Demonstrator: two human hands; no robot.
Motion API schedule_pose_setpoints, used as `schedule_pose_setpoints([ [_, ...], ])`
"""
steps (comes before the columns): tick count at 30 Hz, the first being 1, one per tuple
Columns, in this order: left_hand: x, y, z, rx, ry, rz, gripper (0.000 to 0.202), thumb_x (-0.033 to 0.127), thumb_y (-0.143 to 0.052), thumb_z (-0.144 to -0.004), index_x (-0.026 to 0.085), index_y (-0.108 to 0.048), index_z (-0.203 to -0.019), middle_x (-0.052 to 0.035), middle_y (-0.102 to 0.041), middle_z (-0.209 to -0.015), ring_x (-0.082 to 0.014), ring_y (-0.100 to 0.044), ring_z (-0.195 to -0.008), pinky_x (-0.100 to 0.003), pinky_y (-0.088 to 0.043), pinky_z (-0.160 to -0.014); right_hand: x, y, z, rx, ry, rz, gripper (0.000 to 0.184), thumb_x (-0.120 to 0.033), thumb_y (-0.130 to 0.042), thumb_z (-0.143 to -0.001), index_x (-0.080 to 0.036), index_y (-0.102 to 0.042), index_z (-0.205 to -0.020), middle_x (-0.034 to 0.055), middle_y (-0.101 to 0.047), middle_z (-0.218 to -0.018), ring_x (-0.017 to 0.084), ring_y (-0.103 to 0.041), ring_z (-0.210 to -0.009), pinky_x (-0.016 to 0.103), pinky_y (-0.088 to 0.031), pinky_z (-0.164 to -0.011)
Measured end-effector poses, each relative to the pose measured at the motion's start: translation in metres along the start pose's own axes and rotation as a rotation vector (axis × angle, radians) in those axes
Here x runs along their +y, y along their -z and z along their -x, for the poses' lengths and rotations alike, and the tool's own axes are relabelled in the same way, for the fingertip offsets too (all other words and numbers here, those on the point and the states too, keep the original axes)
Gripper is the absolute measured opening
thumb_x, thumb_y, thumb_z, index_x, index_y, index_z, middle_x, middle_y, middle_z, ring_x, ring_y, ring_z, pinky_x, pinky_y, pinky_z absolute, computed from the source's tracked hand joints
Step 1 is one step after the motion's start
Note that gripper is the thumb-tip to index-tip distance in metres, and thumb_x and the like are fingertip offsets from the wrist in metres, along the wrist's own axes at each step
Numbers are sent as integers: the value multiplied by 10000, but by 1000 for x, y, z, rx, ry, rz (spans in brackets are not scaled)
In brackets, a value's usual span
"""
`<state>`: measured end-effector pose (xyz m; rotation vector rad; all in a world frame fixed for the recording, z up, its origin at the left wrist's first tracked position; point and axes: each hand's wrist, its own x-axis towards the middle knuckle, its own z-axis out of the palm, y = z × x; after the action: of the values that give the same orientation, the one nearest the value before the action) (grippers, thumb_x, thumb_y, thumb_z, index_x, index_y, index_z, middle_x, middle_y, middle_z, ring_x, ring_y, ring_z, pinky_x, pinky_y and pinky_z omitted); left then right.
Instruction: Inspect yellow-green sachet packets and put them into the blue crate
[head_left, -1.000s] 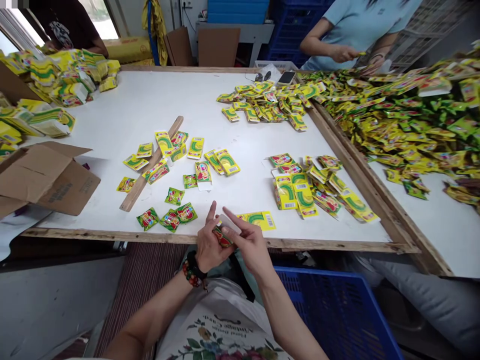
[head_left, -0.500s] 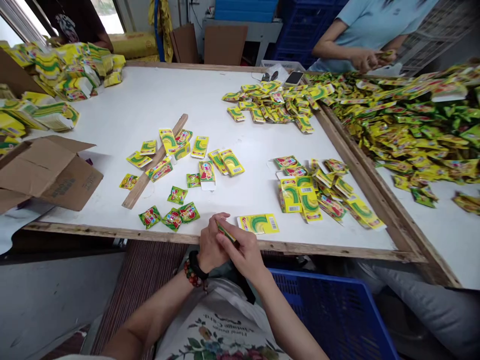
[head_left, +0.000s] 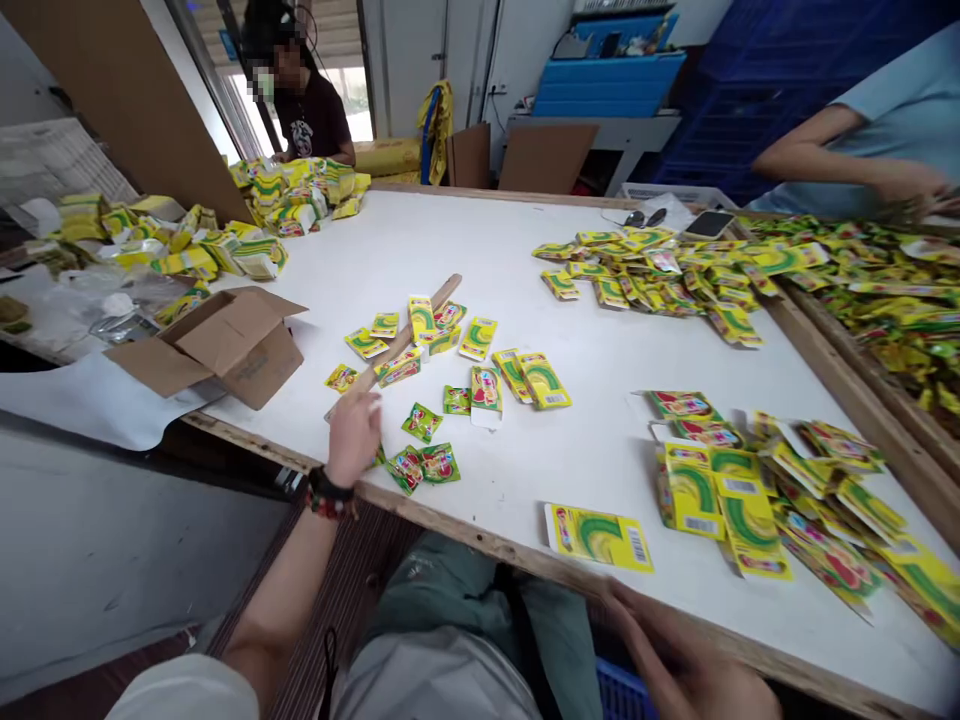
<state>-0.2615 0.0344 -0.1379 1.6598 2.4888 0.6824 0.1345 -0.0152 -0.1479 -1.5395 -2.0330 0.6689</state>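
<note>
My left hand [head_left: 355, 435] reaches over the table's front edge, back up, fingers stretched forward beside the near end of a wooden strip [head_left: 448, 290]. Under it the edge of a green packet [head_left: 378, 457] peeks out; the palm is hidden. Several green packets with red pictures, among them one packet [head_left: 421, 422], lie just right of it. My right hand [head_left: 686, 650] is at the front edge on the right, low and smeared by motion; whether it holds anything cannot be made out. Close to it lies a flat yellow carton [head_left: 598, 536].
Yellow cartons [head_left: 750, 515] are heaped at the right, with more cartons [head_left: 652, 270] behind. A wooden divider [head_left: 832, 365] borders a pile of packets [head_left: 900, 290]. An open cardboard box [head_left: 262, 365] stands left. A blue basket [head_left: 621, 690] sits below the edge. Two other people work across the table.
My hands, together around a small carton, have parted: the left went left to the green packets, the right went down and right. The carton is out of sight. The view has turned left.
</note>
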Motion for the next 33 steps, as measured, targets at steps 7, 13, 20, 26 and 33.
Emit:
schedule_pose_setpoints([
  [7,-64,14,-79,-103,295,-89,204,214,-627,-751,122,-606,-932,-208,-617,-1092,-358,-548,-1089,-435,-439,-892,-150,-138,-158,-249,196,67,415,-152,-590,-837,-116,-590,-1250,188,-654,-1151,298,-590,-1096,403,-486,-896],
  [13,-73,32,-77,-48,285,114,83,190,-600,-730,167,-551,-791,-80,-670,-891,-231,-606,-936,-336,-477,-816,-165,-165,-180,-299,225,57,195,-35,-507,-820,-96,-660,-924,189,-670,-948,303,-603,-1005,442,-466,-876],
  [20,3,32,-17,-612,65,846,298,323,-725,-672,147,-582,-865,26,-606,-648,-108,-564,-554,-207,-449,-507,-153,-120,-146,-248,489,-194,201,-154,-359,-937,-191,-552,-981,149,-552,-1288,236,-518,-1214,372,-448,-936],
  [26,52,15,9,-816,-39,1072,351,398,-743,-709,162,-536,-865,57,-549,-674,-87,-547,-608,-174,-436,-524,-134,-100,-138,-73,278,-426,129,-276,-494,-911,-219,-609,-916,27,-670,-804,176,-629,-748,286,-471,-718],
  [33,63,-7,-3,-690,-146,856,363,494,-582,-840,192,-487,-1017,7,-623,-742,-143,-598,-632,-255,-481,-583,-95,-100,-110,-11,-209,-1040,308,-433,-712,-749,-168,-650,-895,13,-665,-761,141,-588,-640,264,-475,-592],
])
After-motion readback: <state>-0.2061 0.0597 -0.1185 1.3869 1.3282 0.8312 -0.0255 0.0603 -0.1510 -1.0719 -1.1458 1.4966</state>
